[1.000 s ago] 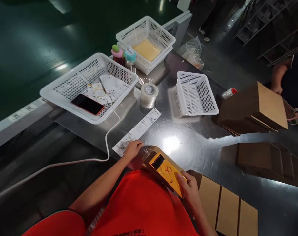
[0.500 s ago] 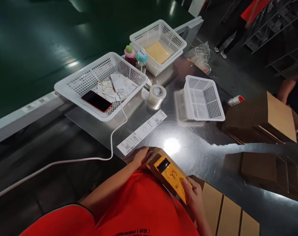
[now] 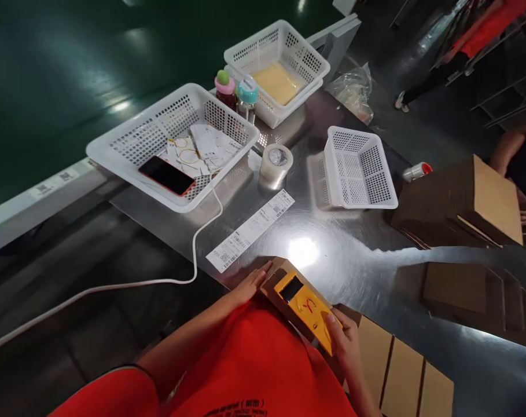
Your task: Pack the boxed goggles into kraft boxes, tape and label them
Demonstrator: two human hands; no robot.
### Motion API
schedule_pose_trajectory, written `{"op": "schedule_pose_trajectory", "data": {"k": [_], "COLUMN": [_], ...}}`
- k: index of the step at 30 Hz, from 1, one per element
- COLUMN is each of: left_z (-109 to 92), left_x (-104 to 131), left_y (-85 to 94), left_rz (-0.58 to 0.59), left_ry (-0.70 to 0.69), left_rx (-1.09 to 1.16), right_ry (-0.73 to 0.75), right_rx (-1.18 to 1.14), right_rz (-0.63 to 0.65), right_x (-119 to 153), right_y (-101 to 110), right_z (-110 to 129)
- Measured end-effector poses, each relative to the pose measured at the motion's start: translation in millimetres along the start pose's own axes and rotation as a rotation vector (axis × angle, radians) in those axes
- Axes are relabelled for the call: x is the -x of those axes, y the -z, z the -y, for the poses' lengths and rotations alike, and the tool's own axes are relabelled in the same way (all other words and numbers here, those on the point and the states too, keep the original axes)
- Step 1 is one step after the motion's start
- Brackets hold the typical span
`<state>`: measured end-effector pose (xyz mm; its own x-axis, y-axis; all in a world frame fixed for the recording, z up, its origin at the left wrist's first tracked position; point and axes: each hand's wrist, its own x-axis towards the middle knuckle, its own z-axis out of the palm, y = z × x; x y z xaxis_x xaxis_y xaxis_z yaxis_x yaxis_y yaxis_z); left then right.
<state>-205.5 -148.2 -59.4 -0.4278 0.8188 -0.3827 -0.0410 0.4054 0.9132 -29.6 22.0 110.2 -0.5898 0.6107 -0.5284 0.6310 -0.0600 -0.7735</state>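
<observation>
A cardboard box (image 3: 275, 277) lies at the table's near edge, close against my red shirt. My left hand (image 3: 250, 285) rests on its left end, fingers stretched out along the cardboard. In my right hand (image 3: 344, 339) is a yellow handheld device (image 3: 306, 307) with a dark window and red markings on its face. My thumb lies on top of the device, which is over the box. Beyond the box, a strip of printed labels (image 3: 252, 230) lies flat on the metal table.
Clear tape rolls (image 3: 276, 165) stand behind the labels. White baskets (image 3: 362, 168) sit around the table; one holds a phone (image 3: 167, 175) and papers. A white cable (image 3: 196, 246) hangs off the edge. Several cartons (image 3: 382, 353) line the near right; more cartons (image 3: 453, 202) stand beside a co-worker's arm.
My left hand has shifted slightly, its fingers now straighter on the box end. The device has moved a little up and right over the box. A person in the background has moved right.
</observation>
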Motion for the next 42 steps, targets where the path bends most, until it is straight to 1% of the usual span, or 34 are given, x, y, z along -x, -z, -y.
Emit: {"op": "schedule_pose_trajectory", "data": {"k": [2,3,4,6,9,11,13,15,17,19,21,23,24,25,27,30,32,33,34,36,38,40,42], "left_z": [-2.0,-6.2,-12.9,-32.4,-65.3,-79.8,-85.3,-84.5,-82.1,-81.2,-82.5,-85.0,-86.1,-87.1,-88.8,-93.6,-100.3,-104.4,-108.6,-116.2,-121.0,-122.9,-123.1], "left_x": [-4.8,-6.0,-6.7,-7.5,-13.1,-19.9,-26.3,-29.7,-29.9,-28.3,-26.8,-26.1,-26.1,-26.2,-26.9,-28.8,-29.3,-29.1,-28.6,-27.3,-26.7,-26.9,-27.4], "left_y": [14.5,21.9,28.4,36.5,36.6,33.2,31.0,30.6,31.0,30.4,28.6,27.7,28.8,31.4,41.7,61.6,65.2,61.3,53.5,29.8,5.0,-10.9,-15.4], "left_rz": [0.017,0.026,0.04,0.099,0.264,0.342,0.363,0.348,0.337,0.328,0.323,0.32,0.321,0.324,0.328,0.303,0.258,0.251,0.269,0.365,0.448,0.468,0.471], "left_ry": [0.017,0.01,-0.016,-0.132,-0.36,-0.432,-0.45,-0.457,-0.459,-0.456,-0.453,-0.445,-0.438,-0.43,-0.416,-0.385,-0.37,-0.378,-0.398,-0.448,-0.465,-0.449,-0.425], "left_rx": [-0.041,-0.069,-0.114,-0.267,-0.575,-0.713,-0.794,-0.851,-0.896,-0.926,-0.945,-0.963,-0.977,-0.997,-1.059,-1.237,-1.389,-1.447,-1.482,-1.479,-1.419,-1.376,-1.373], "right_ry": [0.008,0.013,0.016,0.018,-0.009,-0.028,-0.036,-0.064,-0.111,-0.16,-0.197,-0.226,-0.232,-0.232,-0.214,-0.143,-0.096,-0.075,-0.052,-0.007,0.017,0.02,0.023], "right_rx": [0.004,0.005,0.007,0.014,0.006,0.015,0.07,0.136,0.173,0.18,0.163,0.123,0.096,0.066,0.011,-0.03,-0.048,-0.056,-0.061,-0.068,-0.085,-0.107,-0.091], "right_rz": [0.005,0.009,0.011,0.015,0.028,0.047,0.079,0.1,0.095,0.061,0.022,-0.007,-0.01,-0.01,0.005,0.037,0.066,0.079,0.095,0.124,0.148,0.163,0.165], "right_x": [-0.4,-0.4,-0.3,-0.4,-1.9,-3.7,-4.2,-0.7,8.8,23.0,38.1,49.1,52.0,53.0,49.0,32.6,18.9,12.2,5.9,-4.3,-10.1,-10.2,-4.1], "right_y": [1.7,2.6,3.4,3.7,0.6,-0.9,3.3,17.1,40.4,67.9,91.9,106.1,108.8,108.5,101.5,82.3,67.2,59.3,51.4,36.6,26.1,23.6,31.1], "right_z": [-0.3,-1.2,-2.5,-5.1,-3.7,2.8,10.5,12.9,4.8,-13.9,-37.8,-59.9,-69.0,-76.5,-87.2,-97.0,-101.1,-102.4,-103.2,-103.1,-102.1,-102.4,-106.0]}}
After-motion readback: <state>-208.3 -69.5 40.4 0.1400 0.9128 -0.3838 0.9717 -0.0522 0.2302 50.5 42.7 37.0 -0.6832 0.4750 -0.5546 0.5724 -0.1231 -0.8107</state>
